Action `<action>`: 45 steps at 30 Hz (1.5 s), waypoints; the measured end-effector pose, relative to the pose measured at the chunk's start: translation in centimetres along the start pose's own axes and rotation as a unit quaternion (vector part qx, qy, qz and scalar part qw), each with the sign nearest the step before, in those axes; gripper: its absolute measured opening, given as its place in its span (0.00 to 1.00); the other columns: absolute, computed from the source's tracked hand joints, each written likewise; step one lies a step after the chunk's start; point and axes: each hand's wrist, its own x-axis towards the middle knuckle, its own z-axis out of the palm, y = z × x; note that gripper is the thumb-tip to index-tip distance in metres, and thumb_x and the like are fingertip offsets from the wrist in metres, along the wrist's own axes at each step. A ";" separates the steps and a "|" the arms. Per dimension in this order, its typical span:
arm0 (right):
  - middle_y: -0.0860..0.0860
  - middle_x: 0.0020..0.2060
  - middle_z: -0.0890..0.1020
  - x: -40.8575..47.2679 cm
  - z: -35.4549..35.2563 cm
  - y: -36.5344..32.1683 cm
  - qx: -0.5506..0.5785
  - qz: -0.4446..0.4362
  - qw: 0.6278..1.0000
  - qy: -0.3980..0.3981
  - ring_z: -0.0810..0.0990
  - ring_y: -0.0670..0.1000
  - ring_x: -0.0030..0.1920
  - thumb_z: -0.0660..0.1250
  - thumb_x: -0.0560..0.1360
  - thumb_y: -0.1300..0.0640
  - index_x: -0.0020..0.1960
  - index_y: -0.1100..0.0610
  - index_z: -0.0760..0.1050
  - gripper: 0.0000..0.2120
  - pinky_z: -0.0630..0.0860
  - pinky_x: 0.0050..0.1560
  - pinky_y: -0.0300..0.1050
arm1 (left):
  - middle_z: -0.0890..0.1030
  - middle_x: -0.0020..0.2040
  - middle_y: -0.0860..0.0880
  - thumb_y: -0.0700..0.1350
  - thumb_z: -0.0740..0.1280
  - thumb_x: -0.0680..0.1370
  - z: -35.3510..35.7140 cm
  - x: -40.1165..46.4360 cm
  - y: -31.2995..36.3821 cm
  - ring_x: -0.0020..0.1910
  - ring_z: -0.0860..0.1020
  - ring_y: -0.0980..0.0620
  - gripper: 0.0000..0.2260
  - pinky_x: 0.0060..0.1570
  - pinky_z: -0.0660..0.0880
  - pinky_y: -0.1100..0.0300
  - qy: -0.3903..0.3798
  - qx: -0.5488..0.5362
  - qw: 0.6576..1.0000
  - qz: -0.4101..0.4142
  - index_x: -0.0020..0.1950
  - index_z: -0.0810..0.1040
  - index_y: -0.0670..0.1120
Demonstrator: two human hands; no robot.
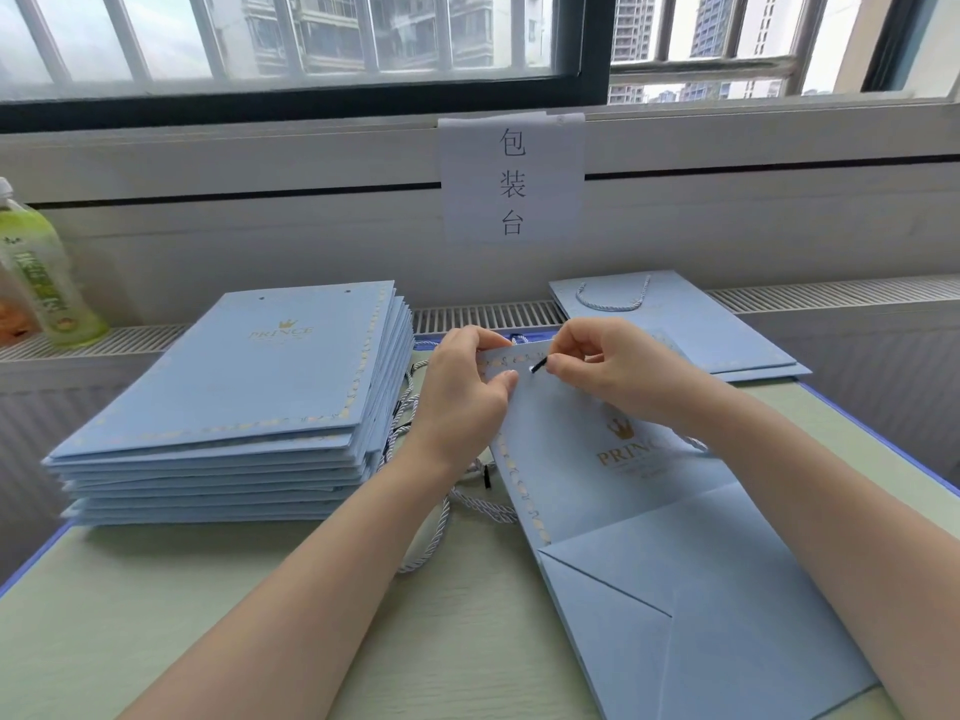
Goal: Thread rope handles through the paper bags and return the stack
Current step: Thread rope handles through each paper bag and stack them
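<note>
A flat light-blue paper bag with a gold crown logo lies in front of me on the table. My left hand pinches its top edge near the left corner. My right hand pinches the black tip of a rope handle right at the bag's top edge. Loose white-blue twisted ropes lie between my forearms, left of the bag. A tall stack of handle-less bags stands at the left. At the back right lie a few bags with a rope handle fitted.
A green drink bottle stands at the far left on the vent ledge. A paper sign hangs on the wall below the window. The pale green table has a blue rim.
</note>
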 end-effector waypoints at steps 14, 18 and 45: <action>0.46 0.48 0.70 -0.1 0.6 0.1 -0.183 -0.087 0.974 0.102 0.71 0.47 0.46 0.68 0.73 0.50 0.50 0.52 0.70 0.10 0.73 0.46 0.51 | 0.76 0.46 0.52 0.33 0.68 0.73 -0.3 -0.1 0.4 0.45 0.72 0.53 0.11 0.41 0.68 0.66 0.012 -0.024 0.999 0.037 0.49 0.76 0.47; 0.47 0.52 0.74 -0.2 0.4 -0.3 -0.211 -0.101 0.968 0.095 0.70 0.51 0.55 0.67 0.74 0.52 0.61 0.54 0.69 0.17 0.72 0.51 0.51 | 0.75 0.43 0.57 0.31 0.67 0.72 -0.4 -0.2 0.8 0.46 0.73 0.52 0.12 0.41 0.67 0.69 0.018 -0.008 0.998 0.066 0.47 0.75 0.48; 0.50 0.44 0.78 0.5 1.4 0.4 -0.205 -0.204 0.952 0.103 0.67 0.51 0.46 0.68 0.74 0.61 0.56 0.60 0.76 0.11 0.60 0.45 0.36 | 0.75 0.34 0.53 0.43 0.71 0.74 -1.2 0.6 0.3 0.33 0.71 0.54 0.05 0.35 0.66 0.60 -0.077 0.008 0.996 0.052 0.46 0.77 0.43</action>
